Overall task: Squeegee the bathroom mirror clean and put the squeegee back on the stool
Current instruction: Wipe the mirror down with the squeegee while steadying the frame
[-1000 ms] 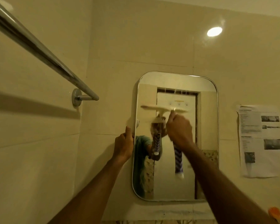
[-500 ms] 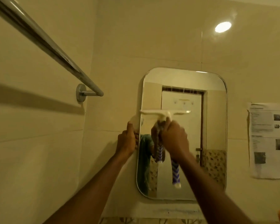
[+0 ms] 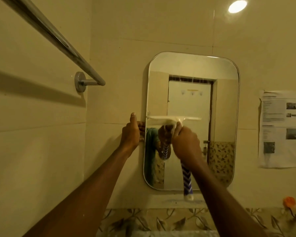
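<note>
While the tiled wall (image 3: 126,23) fills most of what I see, the work is on the bathroom mirror (image 3: 220,74) that hangs on it, between the towel rail (image 3: 58,40) at my left and a printed sheet (image 3: 280,129) at my right. I judge that I am about in the middle of the wiping. The squeegee (image 3: 173,118) lies with its pale blade flat on the glass, at about half the height of the mirror and over its left half only. Its blue and white handle points down. The glass below the blade and the strip at the right side are, I think, not yet wiped, though I cannot tell which parts are wet. My right grip (image 3: 186,144) is closed firmly round the handle just under the blade. My left grip (image 3: 131,134) holds the left edge of the mirror, with the thumb up and the fingers curled round the edge. The stool is not in view, so putting the squeegee back is all left to do.
</note>
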A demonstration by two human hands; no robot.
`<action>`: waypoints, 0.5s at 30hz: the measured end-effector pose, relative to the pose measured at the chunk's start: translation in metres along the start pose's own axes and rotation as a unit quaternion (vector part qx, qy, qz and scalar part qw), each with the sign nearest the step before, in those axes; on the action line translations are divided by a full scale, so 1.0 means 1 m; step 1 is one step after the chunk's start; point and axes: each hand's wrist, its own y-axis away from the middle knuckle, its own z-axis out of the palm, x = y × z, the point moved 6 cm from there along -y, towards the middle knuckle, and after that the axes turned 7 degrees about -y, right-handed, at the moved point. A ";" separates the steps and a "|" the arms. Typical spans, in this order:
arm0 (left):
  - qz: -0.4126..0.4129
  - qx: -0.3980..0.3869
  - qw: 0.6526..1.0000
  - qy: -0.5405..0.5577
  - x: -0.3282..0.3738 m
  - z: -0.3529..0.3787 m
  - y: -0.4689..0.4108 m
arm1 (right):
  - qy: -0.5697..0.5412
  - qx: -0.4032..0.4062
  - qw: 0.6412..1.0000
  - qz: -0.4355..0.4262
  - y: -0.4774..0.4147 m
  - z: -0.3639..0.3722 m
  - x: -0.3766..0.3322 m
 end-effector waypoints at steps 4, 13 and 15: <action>-0.005 0.001 1.000 0.015 -0.001 -0.002 -0.002 | 0.011 -0.017 0.998 0.053 0.060 0.029 0.053; 0.009 0.008 0.999 -0.039 0.001 -0.003 0.000 | 0.017 0.015 0.999 0.030 0.048 0.018 0.045; 0.014 0.013 0.998 -0.051 0.001 -0.004 0.000 | 0.016 0.021 1.000 0.010 0.037 0.014 0.035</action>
